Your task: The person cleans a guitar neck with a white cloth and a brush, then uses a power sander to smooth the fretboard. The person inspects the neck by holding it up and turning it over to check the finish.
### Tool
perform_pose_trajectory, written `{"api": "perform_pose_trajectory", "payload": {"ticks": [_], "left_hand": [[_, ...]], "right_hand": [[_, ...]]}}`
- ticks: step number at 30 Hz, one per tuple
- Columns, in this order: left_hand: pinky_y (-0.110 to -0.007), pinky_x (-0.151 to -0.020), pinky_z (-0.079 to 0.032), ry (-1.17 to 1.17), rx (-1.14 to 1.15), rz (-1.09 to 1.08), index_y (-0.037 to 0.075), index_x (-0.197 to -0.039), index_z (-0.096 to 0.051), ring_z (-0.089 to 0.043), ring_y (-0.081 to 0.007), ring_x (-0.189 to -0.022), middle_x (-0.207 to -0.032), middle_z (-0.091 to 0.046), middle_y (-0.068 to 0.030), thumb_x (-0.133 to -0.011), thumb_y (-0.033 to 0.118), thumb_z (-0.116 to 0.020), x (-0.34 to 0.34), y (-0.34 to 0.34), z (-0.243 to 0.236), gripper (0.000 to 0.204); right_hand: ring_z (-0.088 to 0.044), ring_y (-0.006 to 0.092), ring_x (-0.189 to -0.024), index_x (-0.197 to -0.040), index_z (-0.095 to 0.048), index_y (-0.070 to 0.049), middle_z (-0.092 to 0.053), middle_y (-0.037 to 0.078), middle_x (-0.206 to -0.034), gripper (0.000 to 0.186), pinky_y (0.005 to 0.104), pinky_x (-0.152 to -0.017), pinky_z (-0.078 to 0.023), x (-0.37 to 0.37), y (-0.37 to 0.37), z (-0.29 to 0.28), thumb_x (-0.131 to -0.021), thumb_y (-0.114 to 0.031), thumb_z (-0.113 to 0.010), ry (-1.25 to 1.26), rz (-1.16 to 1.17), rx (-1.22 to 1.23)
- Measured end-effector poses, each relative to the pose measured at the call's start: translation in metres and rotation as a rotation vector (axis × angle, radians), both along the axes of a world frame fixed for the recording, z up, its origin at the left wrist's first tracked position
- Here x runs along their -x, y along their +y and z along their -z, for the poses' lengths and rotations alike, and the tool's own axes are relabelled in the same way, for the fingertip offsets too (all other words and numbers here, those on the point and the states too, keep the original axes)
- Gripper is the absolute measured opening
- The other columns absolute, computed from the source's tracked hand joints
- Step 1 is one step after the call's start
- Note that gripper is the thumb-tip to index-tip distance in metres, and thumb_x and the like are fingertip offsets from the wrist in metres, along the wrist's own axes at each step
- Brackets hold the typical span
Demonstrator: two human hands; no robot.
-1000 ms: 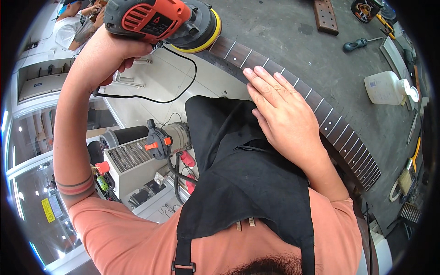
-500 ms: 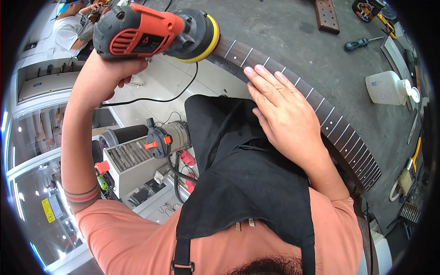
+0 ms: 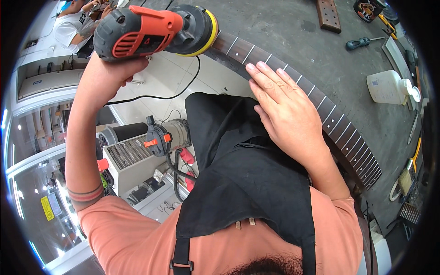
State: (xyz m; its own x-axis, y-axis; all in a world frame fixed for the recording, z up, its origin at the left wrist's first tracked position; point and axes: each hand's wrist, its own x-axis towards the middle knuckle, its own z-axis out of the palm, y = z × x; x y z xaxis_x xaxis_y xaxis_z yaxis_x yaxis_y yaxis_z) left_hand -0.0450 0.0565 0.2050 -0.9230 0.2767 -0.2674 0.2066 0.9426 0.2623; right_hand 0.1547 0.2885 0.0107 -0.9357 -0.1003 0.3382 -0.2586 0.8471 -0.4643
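My left hand (image 3: 112, 75) is wrapped round the body of a red and black power polisher (image 3: 149, 39), at the upper left. The tool's round pad (image 3: 211, 32), edged in yellow, stands at the far left end of a guitar neck (image 3: 337, 123). That end is hidden behind the pad, and I cannot tell whether they touch. Dark wood with silvery frets and pale dots forms the fretboard. Across the neck's near edge lies my right hand (image 3: 291, 110), palm down, its fingers stretched out over the frets.
On the grey bench (image 3: 275, 25) lie a drilled wooden block (image 3: 328, 16), a screwdriver (image 3: 360, 43), a whitish plastic bottle (image 3: 387, 87) and a brush (image 3: 405, 178). A black cable (image 3: 160, 97) hangs below the polisher. A vacuum (image 3: 158, 137) stands lower left; another person (image 3: 68, 30) sits beyond.
The polisher's pad has shifted slightly up and left along the neck's end. My left forearm has moved a little to the right. The right hand stays almost in place.
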Motion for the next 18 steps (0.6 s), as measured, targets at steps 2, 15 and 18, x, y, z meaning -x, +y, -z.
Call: {"api": "perform_pose_trajectory", "payload": {"ticks": [2,15,18], "left_hand": [[-0.032,-0.064,-0.052,-0.010,0.051,0.040,0.004,-0.108,-0.077,-0.061,-0.0109,-0.068,-0.080,-0.069,-0.0013,-0.088,0.022,-0.083,0.000,-0.003,0.000,0.028],[-0.031,-0.060,-0.046,0.044,-0.050,0.106,0.006,-0.100,-0.076,-0.058,-0.0092,-0.066,-0.073,-0.063,0.0010,-0.088,0.026,-0.086,-0.007,0.007,0.001,0.026],[-0.031,-0.060,-0.046,0.005,-0.001,0.127,0.006,-0.101,-0.076,-0.058,-0.0092,-0.066,-0.073,-0.063,0.0013,-0.088,0.026,-0.085,-0.007,0.008,-0.001,0.026]], "right_hand": [[-0.051,0.0270,-0.158,-0.145,-0.069,0.000,-0.057,0.008,-0.168,0.052,0.0467,-0.133,-0.041,0.001,0.001,0.000,-0.095,-0.009,-0.079,-0.006,-0.007,0.012],[-0.051,0.0261,-0.158,-0.145,-0.069,0.000,-0.057,0.008,-0.168,0.051,0.0464,-0.133,-0.040,0.000,0.000,-0.001,-0.095,-0.009,-0.079,0.000,0.002,0.001],[-0.051,0.0259,-0.158,-0.145,-0.069,0.000,-0.057,0.008,-0.168,0.051,0.0464,-0.133,-0.040,-0.001,0.000,0.001,-0.095,-0.010,-0.079,0.004,-0.006,-0.003]]}}
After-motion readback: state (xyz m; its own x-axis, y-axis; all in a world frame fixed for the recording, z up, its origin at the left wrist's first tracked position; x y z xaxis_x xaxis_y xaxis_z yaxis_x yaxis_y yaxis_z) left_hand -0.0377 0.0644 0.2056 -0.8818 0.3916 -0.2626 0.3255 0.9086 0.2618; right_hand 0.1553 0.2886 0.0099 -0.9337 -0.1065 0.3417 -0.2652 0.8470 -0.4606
